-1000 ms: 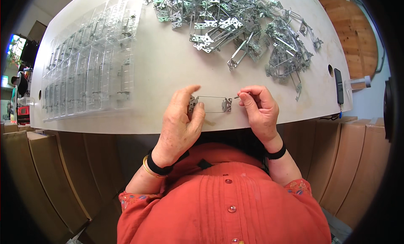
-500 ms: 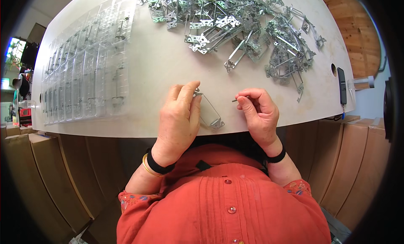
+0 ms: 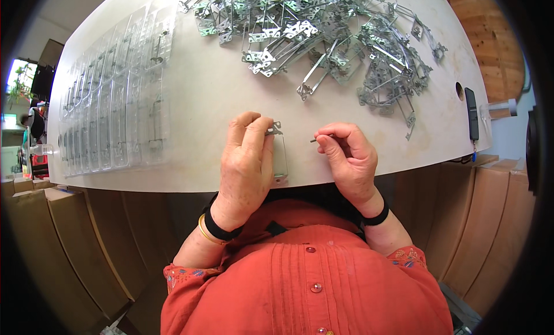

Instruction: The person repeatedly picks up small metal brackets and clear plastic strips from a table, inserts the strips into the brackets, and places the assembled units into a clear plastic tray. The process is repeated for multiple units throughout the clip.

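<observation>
Near the table's front edge, my left hand [image 3: 245, 153] is closed on a thin metal wire bracket [image 3: 285, 156]. One flat, hole-punched end plate shows at my fingertips, and the other end hangs down by the table edge. To its right, my right hand [image 3: 351, 153] pinches a small dark pin [image 3: 314, 140] between thumb and forefinger; only its tip sticks out toward the bracket. A gap separates the pin from the bracket. Beyond both hands lies a large tangled heap of similar metal brackets [image 3: 306, 32].
Clear plastic trays [image 3: 124, 98] with long compartments, several holding metal parts, lie on the left of the white table [image 3: 213, 92]. A black flat object [image 3: 472, 113] sits at the right edge, near a round hole. Cardboard boxes [image 3: 470, 211] stand below the table.
My left hand has turned the bracket, so its upper plate shows more and its lower end has swung left. My right hand has shifted slightly left with the pin.
</observation>
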The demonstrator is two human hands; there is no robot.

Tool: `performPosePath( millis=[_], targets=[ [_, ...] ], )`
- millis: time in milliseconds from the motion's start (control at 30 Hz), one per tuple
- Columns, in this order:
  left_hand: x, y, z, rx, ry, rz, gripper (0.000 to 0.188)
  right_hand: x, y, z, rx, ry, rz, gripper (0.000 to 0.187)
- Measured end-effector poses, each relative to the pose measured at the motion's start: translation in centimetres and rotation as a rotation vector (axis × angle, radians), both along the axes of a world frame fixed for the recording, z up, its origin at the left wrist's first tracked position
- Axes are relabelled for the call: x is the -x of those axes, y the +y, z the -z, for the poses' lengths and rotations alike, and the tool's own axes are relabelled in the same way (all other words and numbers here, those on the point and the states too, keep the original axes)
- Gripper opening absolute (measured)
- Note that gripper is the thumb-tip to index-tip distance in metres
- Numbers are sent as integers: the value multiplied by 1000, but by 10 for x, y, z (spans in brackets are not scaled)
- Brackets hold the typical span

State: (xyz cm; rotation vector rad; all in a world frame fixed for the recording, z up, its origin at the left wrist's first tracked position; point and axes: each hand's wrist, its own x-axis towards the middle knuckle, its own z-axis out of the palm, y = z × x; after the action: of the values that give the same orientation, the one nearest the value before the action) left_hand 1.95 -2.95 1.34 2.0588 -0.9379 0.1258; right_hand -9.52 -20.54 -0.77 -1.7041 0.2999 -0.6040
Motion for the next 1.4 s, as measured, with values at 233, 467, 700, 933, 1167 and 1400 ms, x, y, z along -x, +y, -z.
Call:
performPosePath(
  millis=[233,467,700,933,1167,1400],
  targets=[
    [9,0,-4,-90,-24,26,38,-7,-2,-9,366,-18,-28,18],
    [16,3,-8,-176,-73,44,61,-9,-1,-10,409,-48,-22,23],
    [17,8,-7,-139,-44,64,64,-8,2,-9,370,11,-5,24],
    [22,10,-5,-98,-70,14,47,-2,4,-2,343,16,37,22],
    [12,13,2,-105,-135,-18,24,-5,2,-3,374,23,11,21],
    [11,14,-9,-70,114,18,22,-5,1,-4,410,17,2,20]
  ],
)
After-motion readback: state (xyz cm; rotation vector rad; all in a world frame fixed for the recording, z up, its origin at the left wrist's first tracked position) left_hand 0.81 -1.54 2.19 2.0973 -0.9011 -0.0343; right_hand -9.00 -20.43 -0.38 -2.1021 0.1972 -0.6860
